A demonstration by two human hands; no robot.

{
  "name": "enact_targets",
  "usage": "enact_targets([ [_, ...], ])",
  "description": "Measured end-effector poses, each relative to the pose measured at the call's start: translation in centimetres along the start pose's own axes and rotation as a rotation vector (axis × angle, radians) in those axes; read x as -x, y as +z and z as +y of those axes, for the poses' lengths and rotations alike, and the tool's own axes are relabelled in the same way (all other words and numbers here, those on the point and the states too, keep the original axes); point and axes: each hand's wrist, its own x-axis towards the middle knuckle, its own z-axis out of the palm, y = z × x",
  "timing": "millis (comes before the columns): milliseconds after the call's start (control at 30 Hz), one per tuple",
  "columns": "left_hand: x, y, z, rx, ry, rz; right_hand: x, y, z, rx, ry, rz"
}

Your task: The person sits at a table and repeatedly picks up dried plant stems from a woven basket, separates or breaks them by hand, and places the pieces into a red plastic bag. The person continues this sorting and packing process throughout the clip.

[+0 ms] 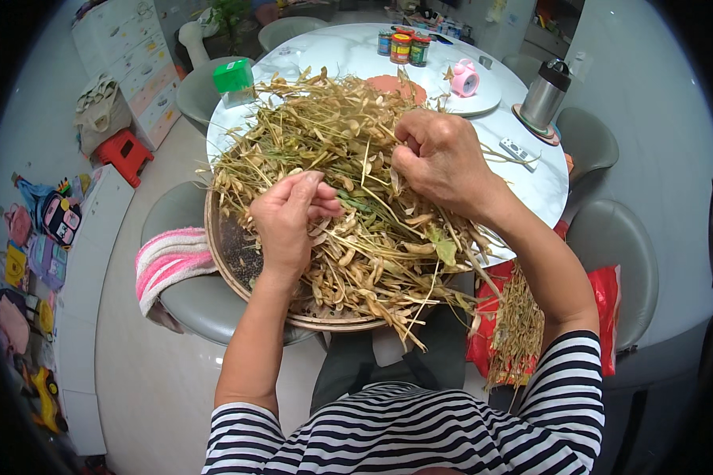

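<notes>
A large heap of dried bean plants (333,136), with tan pods and thin stalks, fills a round woven tray (229,270) in front of me. Small dark beans (237,249) lie on the tray's floor at its left side. My left hand (294,217) is over the heap's near left part, thumb against forefinger and the other fingers curled; whether something small is between them cannot be seen. Higher and to the right, my right hand (439,157) is curled closed among the stalks and appears to grip one. Its fingertips are partly hidden.
The tray overlaps a white marble-look round table (535,202). On the table are several jars (400,48), a pink alarm clock (464,78), a steel flask (545,95), a remote control (518,153) and a green box (233,75). More dried plants (517,326) lie on red bags beside a grey chair (615,267).
</notes>
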Motion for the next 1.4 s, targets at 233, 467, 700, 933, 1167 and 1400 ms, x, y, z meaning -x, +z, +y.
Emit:
enact_targets([
  [233, -0.6, -0.1, 1.2, 0.357, -0.178, -0.158, 1.6, 5.1, -5.6, 0.203, -0.42, 0.111],
  [467, -1.2, -1.0, 0.4, 0.431, -0.178, -0.086, 1.9, 5.2, -7.1, -0.115, -0.454, 0.109],
  [700, -0.8, -0.5, 0.6, 0.359, -0.173, -0.098, 1.4, 0.0, -4.0, -0.303, 0.076, 0.191],
  [933, -0.2, 0.6, 0.7, 0.377, -0.189, -0.159, 0.4, -0.5, -1.7, -0.588, 0.342, -0.207],
  [1167, 0.0, 1.3, 0.8, 0.317, -0.172, -0.151, 0.3, 0.7, -1.5, -0.819, 0.424, -0.263],
  [1400, -0.1, 0.8, -0.1, 0.323, -0.189, -0.147, 0.5, 1.6, -2.1, -0.504, 0.071, -0.049],
])
